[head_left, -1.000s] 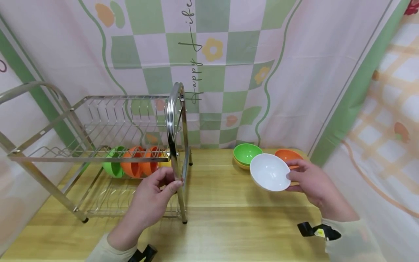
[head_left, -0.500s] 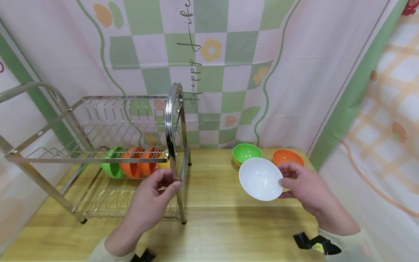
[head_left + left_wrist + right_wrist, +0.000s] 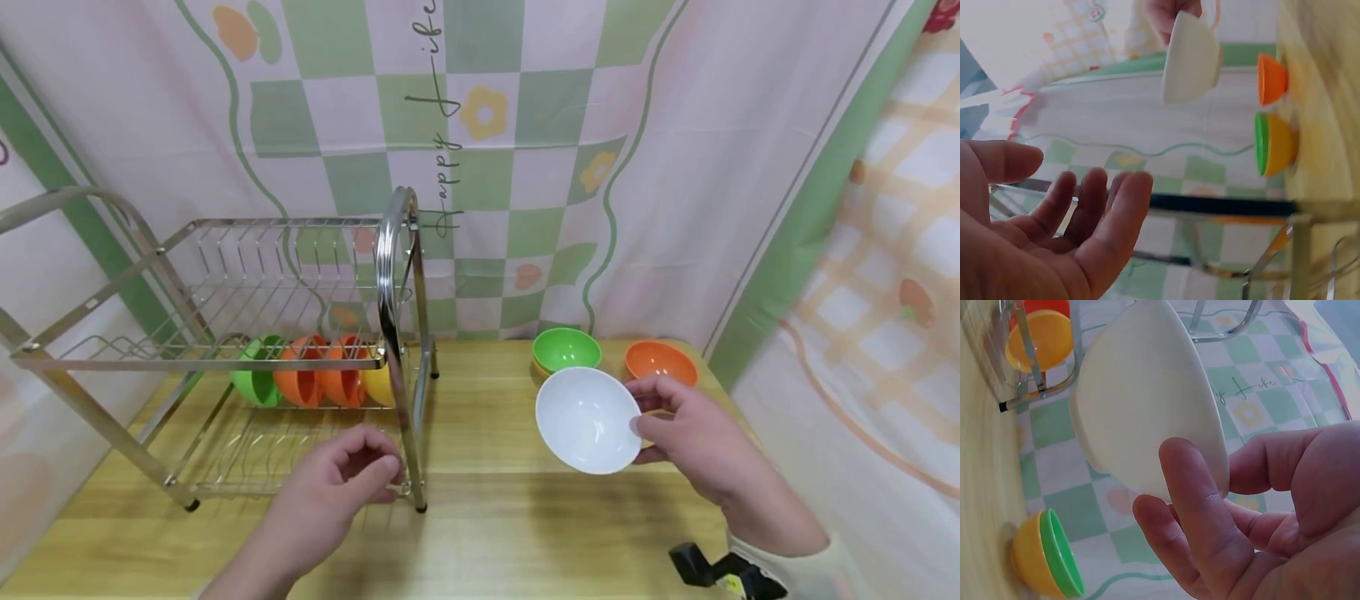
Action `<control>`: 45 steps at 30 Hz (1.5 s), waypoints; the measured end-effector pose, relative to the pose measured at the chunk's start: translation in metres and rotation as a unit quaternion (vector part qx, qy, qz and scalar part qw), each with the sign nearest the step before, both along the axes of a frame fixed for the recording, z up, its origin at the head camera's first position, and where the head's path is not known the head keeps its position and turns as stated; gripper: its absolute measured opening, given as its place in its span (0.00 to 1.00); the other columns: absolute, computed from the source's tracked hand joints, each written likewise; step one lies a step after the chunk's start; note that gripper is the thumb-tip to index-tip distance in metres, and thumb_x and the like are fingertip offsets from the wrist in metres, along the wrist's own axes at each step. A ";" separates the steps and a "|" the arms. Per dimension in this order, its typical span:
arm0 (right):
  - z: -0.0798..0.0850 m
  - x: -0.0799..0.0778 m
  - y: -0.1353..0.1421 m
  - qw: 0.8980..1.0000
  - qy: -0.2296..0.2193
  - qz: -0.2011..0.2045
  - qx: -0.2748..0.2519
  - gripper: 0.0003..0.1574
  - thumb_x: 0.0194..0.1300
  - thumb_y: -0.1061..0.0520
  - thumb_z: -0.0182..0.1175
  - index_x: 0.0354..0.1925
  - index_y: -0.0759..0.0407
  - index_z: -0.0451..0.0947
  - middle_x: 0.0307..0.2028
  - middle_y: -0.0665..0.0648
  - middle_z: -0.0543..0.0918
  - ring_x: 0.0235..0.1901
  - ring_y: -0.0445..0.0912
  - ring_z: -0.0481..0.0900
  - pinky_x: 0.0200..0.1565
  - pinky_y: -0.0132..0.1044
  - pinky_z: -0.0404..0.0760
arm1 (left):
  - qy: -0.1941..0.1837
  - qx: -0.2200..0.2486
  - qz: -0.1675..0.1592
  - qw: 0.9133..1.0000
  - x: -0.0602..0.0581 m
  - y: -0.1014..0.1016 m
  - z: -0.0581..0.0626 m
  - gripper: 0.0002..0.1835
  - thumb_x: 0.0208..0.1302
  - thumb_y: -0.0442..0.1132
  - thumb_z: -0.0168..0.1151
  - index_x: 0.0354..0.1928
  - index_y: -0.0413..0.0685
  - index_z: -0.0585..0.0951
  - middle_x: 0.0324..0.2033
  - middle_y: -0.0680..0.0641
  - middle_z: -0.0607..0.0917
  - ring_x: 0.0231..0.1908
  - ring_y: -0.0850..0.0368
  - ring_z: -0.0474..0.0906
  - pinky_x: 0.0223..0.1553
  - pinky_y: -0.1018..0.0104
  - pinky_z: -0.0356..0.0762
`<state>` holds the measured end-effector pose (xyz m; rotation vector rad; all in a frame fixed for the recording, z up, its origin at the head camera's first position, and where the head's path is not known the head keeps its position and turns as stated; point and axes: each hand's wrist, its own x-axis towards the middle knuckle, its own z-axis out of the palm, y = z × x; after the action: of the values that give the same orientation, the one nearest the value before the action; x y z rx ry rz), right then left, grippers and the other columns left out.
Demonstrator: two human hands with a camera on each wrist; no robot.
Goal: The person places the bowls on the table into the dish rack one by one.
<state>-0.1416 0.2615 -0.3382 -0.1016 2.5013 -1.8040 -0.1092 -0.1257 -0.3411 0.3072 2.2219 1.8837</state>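
Note:
A white bowl (image 3: pixel 588 421) is tilted above the table, its rim pinched between the thumb and fingers of my right hand (image 3: pixel 701 454). The right wrist view shows the bowl's outer side (image 3: pixel 1141 394) with fingertips spread against it. My left hand (image 3: pixel 322 500) hovers in front of the metal dish rack (image 3: pixel 397 333), fingers loosely curled and holding nothing. In the left wrist view its thumb and fingers (image 3: pixel 1116 231) stand apart. On the rack's lower tier, a green bowl (image 3: pixel 255 385), two orange bowls (image 3: pixel 297 387) and a yellow bowl (image 3: pixel 378 385) stand on edge in a row.
Behind the white bowl, a green bowl (image 3: pixel 567 348) is nested in a yellow one on the wooden table (image 3: pixel 480 542). To their right sits another orange bowl (image 3: pixel 662 362). A patterned curtain (image 3: pixel 480 183) hangs along the back, close to the table's far edge.
My left hand has let go of the rack's right front post and moved down toward me. My right hand has brought the white bowl left and nearer.

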 end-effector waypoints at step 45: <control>0.009 0.032 -0.054 0.994 -0.006 0.106 0.003 0.19 0.64 0.70 0.56 0.55 0.69 0.73 0.47 0.68 0.76 0.38 0.58 0.83 0.33 0.51 0.86 | -0.192 0.330 -0.132 0.915 -0.019 0.071 -0.042 0.28 0.71 0.35 0.57 0.71 0.40 0.66 0.54 0.38 0.80 0.44 0.46 0.84 0.45 0.48 0.83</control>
<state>-0.1100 0.2074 -0.3288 -0.3420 2.3836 -1.7068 -0.1283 -0.0544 -0.3828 0.2854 1.1851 2.2376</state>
